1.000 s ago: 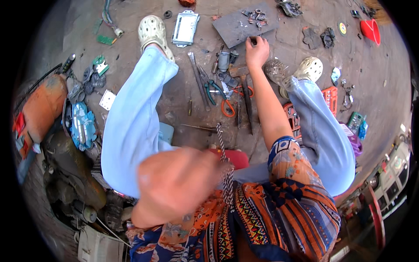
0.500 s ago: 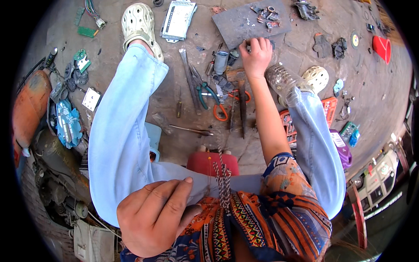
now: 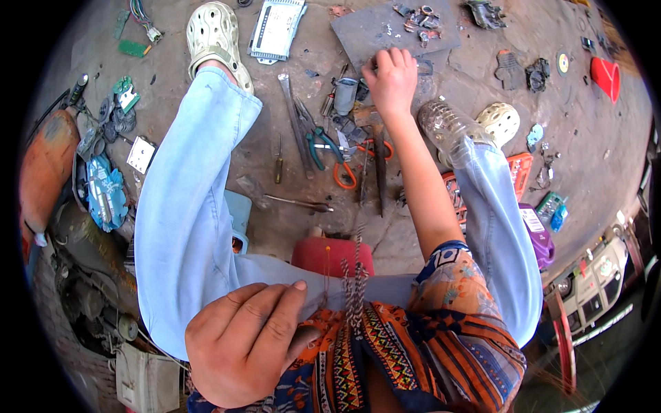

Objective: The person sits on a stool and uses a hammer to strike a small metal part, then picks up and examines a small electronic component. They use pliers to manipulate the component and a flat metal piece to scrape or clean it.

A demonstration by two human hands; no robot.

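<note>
My left hand (image 3: 251,337) hovers low by my lap, fingers loosely curved, thumb apart, nothing visible in it, beside dangling braided cords (image 3: 356,289). My right hand (image 3: 391,82) is at the near edge of a dark flat plate (image 3: 358,34), fingers curled down; whatever is under its fingertips is hidden. Small metal parts (image 3: 423,24) lie on the plate. Below that hand lie a grey cylinder (image 3: 345,96), teal-handled pliers (image 3: 318,151), orange-handled scissors (image 3: 344,177), a long steel bar (image 3: 295,124), screwdrivers (image 3: 278,165) and a clear plastic bottle (image 3: 447,127).
Between my legs sits a red pad (image 3: 330,255). Around me are a pale blue-white device (image 3: 275,31), orange tool cases (image 3: 518,172), a purple container (image 3: 539,234), a red scoop-like item (image 3: 604,79), circuit boards (image 3: 134,48), cluttered machinery (image 3: 93,255) and a white vehicle (image 3: 595,282).
My left hand has moved down from a blurred, higher position beside the cords. My right hand has shifted slightly left and nearer the plate's edge, and my head view has tilted slightly.
</note>
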